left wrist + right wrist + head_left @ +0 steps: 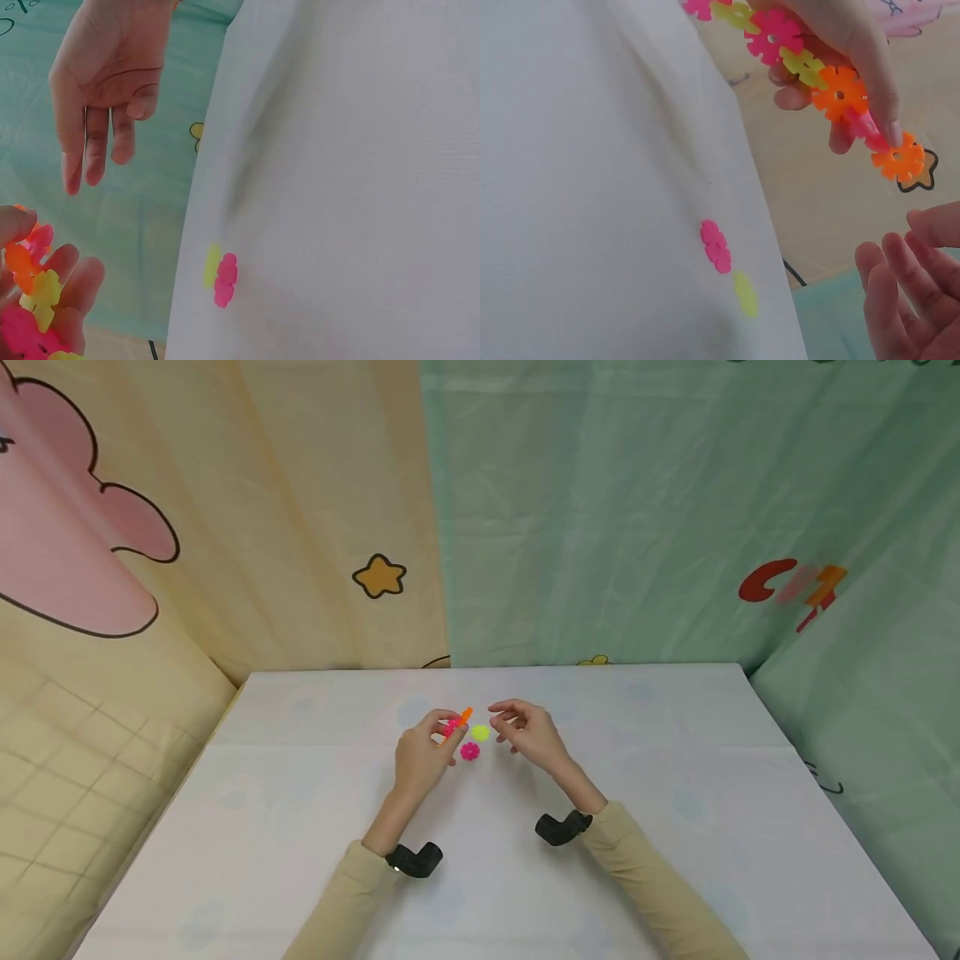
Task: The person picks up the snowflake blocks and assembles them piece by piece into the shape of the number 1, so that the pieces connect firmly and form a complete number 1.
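Note:
My left hand point(422, 756) holds a chain of interlocking plastic flower discs point(840, 94) in pink, yellow and orange, raised above the table. Thumb and fingers pinch it near an orange disc point(898, 157) at the end. To the right, my right hand point(534, 737) hovers with loosely bent fingers point(922, 281) and nothing in them, a short gap from the chain's orange end. Between and below the hands, a loose pink disc point(470, 751) and a loose yellow disc point(481, 732) lie close together on the table.
A white cloth covers the table point(300, 827). Behind it hangs a curtain point(585, 527), beige on the left and green on the right, with cartoon prints. Both wrists wear black camera mounts point(414, 860).

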Demonstrator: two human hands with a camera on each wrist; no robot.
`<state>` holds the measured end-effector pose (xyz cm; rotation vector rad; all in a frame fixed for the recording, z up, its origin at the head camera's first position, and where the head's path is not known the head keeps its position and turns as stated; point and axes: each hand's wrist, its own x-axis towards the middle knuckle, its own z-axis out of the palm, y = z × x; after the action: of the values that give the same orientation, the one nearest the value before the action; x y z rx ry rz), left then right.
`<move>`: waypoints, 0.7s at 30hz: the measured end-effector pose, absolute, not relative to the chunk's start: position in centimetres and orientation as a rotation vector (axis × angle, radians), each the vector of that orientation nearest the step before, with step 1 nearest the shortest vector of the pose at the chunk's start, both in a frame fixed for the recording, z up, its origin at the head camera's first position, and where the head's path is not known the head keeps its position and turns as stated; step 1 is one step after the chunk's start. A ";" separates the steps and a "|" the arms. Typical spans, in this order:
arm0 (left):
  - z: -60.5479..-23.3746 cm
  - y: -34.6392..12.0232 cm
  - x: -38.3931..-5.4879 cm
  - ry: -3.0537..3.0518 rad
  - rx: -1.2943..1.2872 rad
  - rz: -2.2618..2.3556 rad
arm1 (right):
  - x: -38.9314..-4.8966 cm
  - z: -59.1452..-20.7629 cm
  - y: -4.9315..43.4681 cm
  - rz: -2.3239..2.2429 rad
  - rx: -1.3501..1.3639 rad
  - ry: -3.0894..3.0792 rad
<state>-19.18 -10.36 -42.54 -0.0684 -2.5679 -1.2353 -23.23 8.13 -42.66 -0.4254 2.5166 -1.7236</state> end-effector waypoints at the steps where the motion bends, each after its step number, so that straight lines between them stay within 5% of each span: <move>1: -42.5 -10.5 -19.2 -2.560 -0.069 -1.238 | -23.3 -42.8 8.0 -1.715 -0.418 2.529; 21: -42.4 -11.6 -19.7 -2.505 -0.126 -1.402 | -24.7 -45.6 6.2 -1.387 -0.421 2.684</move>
<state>-19.66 -11.64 -42.38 -0.1258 -2.5053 -1.4023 -24.69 6.20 -45.56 -0.4207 2.6839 -1.3865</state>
